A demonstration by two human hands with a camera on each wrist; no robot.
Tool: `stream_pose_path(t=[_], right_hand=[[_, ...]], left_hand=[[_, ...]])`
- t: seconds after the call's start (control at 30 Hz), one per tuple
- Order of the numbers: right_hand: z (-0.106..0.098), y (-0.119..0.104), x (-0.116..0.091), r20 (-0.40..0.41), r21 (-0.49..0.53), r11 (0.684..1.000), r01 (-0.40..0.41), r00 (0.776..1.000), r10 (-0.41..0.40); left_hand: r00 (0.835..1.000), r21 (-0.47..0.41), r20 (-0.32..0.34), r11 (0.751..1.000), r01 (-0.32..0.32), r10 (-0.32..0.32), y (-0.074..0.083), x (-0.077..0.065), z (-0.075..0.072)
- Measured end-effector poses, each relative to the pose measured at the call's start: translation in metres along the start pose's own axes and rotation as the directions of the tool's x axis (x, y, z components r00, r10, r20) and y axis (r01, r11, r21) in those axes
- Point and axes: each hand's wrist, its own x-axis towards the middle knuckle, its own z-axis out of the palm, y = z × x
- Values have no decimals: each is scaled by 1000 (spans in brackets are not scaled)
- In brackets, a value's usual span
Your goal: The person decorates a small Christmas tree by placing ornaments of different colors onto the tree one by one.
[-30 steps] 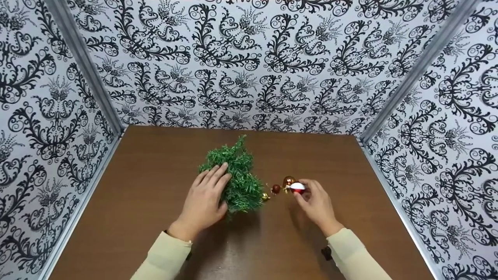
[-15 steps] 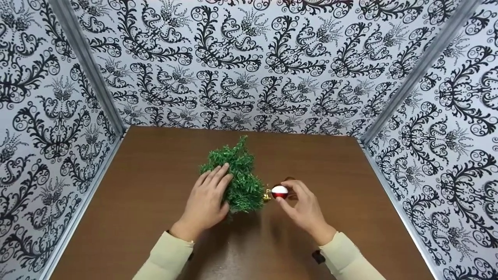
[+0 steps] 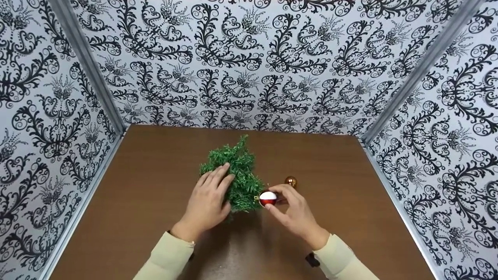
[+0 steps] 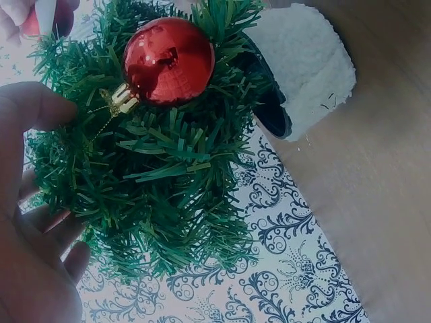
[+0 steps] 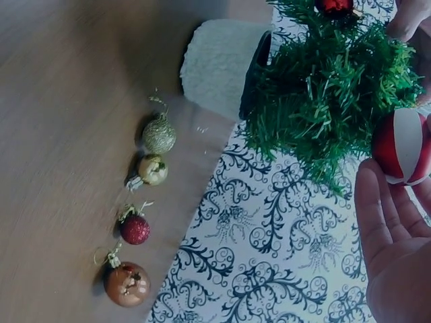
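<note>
The left hand (image 3: 208, 200) lays straight fingers on the tree (image 3: 243, 184); the right hand (image 3: 295, 212) pinches a striped ball (image 3: 268, 197) at its edge. Only the wrist views show the red ball (image 4: 172, 60) and pot (image 4: 310, 67); the right one alone, four loose balls (image 5: 135, 229).

Head view: white pot (image 4: 310, 70) hidden
</note>
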Motion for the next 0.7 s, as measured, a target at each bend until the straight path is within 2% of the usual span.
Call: stream_pose_path(t=[0.1,0.27,0.47,0.7], right_hand=[[0,-2,0,-1,4,1000,20,1000,-20],[-2,-2,-3,-58,-8,999,44,997,-45],[-1,0,-4,-80,-2,992,123,989,-123],[5,-9,-2,-58,20,995,98,994,-97]], left_hand=[[1000,7,-9,1000,-10,10,0,1,2],[1000,9,-16,1000,-13,14,1,1,3],[1000,5,-14,1000,-10,10,-1,0,2],[999,-9,-40,1000,-23,22,-1,-1,5]])
